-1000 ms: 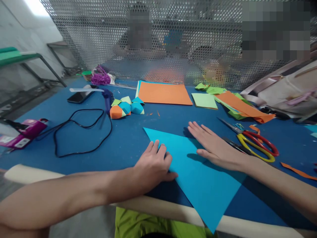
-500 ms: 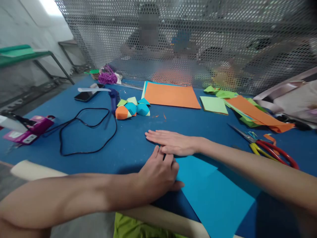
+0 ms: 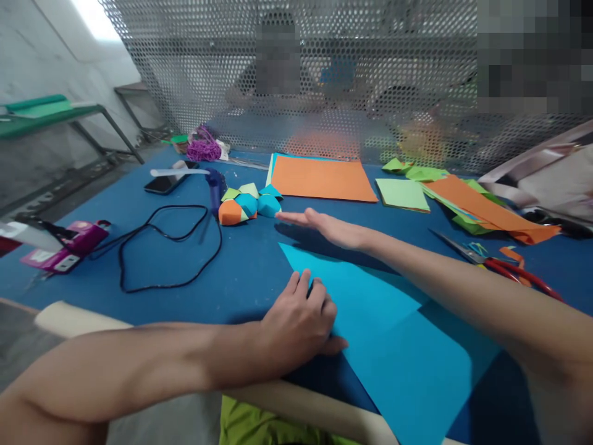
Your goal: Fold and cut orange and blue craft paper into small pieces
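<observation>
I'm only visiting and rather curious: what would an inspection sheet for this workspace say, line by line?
Surface: blue tabletop, with orange scraps at the right.
Things in hand: blue paper, seemingly folded, one corner reaching past the near table edge.
Clutter: scissors, orange sheet on a stack, pale green squares, paper shapes, phone, purple twine.
Hands: left hand on the paper, fingers bent; right hand flat, raised off the table.
Cables: black cable loosely looped between the magenta socket block and glue gun.
Surroundings: perforated screen, a person behind it; pale bag at right.
</observation>
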Demonstrator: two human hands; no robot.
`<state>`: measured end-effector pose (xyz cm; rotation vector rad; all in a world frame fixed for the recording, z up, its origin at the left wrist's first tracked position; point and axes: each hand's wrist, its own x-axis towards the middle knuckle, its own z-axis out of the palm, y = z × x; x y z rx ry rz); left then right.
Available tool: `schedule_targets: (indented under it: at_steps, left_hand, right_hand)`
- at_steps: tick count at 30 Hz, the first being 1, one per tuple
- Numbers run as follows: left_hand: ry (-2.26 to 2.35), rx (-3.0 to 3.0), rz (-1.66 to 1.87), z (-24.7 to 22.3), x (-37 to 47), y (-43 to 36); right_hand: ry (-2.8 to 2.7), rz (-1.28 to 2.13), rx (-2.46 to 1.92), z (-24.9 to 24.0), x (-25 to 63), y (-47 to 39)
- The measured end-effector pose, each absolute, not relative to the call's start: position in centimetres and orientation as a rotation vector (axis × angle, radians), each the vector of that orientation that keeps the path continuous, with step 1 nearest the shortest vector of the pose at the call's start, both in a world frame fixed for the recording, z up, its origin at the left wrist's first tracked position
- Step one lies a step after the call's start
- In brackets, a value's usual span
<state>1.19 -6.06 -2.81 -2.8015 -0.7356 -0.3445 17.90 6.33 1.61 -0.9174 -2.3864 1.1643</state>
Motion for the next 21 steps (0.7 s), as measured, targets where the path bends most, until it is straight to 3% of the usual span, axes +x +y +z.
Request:
schedule_targets:
  at_steps: [4, 12, 18, 21]
  left_hand:
    - [-0.744, -2.816, -0.347, -2.6, 1.2, -6.0]
    - [-0.730, -2.881, -0.374, -1.6, 1.2, -5.6]
    - [-0.971, -2.733, -0.368, -1.0, -0.8, -3.0]
    - [-1.069, -2.698, -0.195, -0.9, -1.6, -1.5]
  right_hand:
    - [-2.427, 0.987, -1.031, 2.1, 20.8, 2.0]
    - [-2.703, 0.099, -1.105, -2.4, 22.9, -6.3]
    - [-2.741, 0.006, -1.062, -3.2, 23.3, -6.8]
    - [-2.744, 0.049, -1.061, -3.3, 23.5, -6.7]
